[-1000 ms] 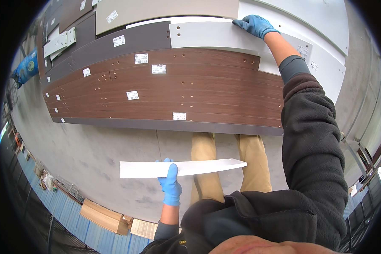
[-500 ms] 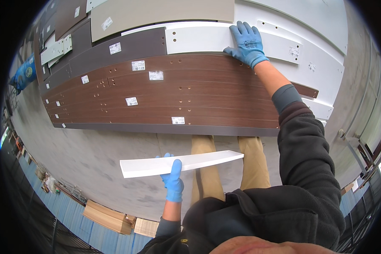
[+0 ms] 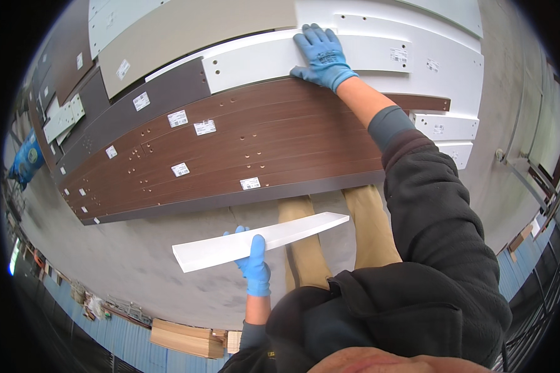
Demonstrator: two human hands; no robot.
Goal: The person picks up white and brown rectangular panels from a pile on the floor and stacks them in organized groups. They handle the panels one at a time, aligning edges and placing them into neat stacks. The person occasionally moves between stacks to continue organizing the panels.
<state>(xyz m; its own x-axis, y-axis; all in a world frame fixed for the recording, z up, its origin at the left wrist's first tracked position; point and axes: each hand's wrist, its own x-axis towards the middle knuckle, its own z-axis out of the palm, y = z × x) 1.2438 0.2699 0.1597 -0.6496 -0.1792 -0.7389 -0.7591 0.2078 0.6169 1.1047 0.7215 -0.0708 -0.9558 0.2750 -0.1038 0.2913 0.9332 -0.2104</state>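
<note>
My left hand (image 3: 254, 267), in a blue glove, grips a narrow white board (image 3: 261, 241) in front of my legs. The thumb lies over the board's face and the other fingers go behind it. My right hand (image 3: 325, 57), also gloved in blue, lies flat on a long white panel (image 3: 252, 64) with drilled holes and a label, on top of a pile. Its fingers stretch toward the far side, and the thumb is spread left along the panel's near edge. Brown wood-grain panels (image 3: 280, 133) lie beside it, on the near side.
Dark grey panels (image 3: 168, 87), a beige panel (image 3: 199, 34) and more white panels (image 3: 445, 127) make up the pile. A blue bag (image 3: 28, 158) is at the far left. Stacked wooden boards (image 3: 186, 339) sit behind me at lower left. Metal framing (image 3: 529, 161) stands at right.
The view has turned, so the pile appears shifted left and tilted. My right hand stays on the white panel. The board in my left hand is tilted slightly more, its left end lower.
</note>
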